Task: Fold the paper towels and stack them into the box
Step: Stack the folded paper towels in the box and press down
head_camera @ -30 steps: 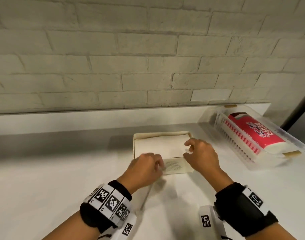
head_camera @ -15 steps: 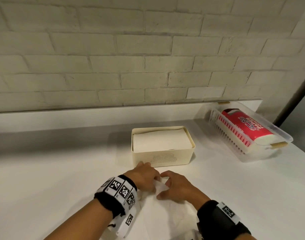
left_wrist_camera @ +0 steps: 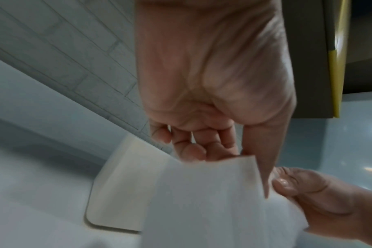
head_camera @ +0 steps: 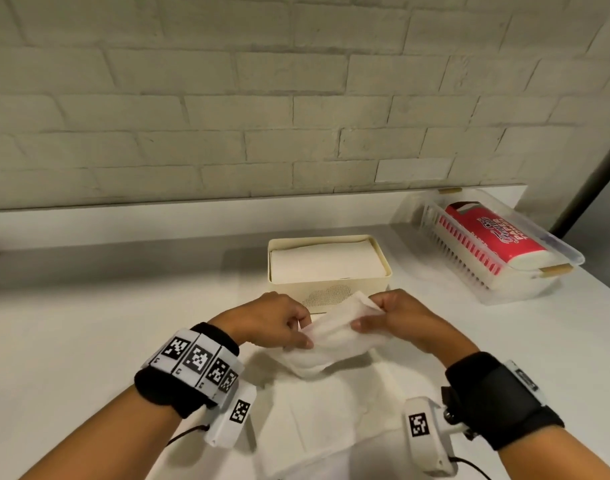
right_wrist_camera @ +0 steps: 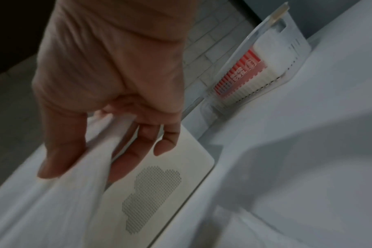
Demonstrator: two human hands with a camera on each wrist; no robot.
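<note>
The paper towel (head_camera: 331,341) is thin, white and soft, hanging crumpled just above the table (head_camera: 88,341). The left hand (head_camera: 272,322) pinches its edge at 9 o'clock, the right hand (head_camera: 397,318) pinches it at 3 o'clock. At 12 o'clock stands the cream box (head_camera: 331,289), rectangular with rounded corners, holding flat folded towels (head_camera: 326,263).

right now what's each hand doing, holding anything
Left hand: fingers pinch the towel.
Right hand: fingers pinch the same towel, at its other end.
</note>
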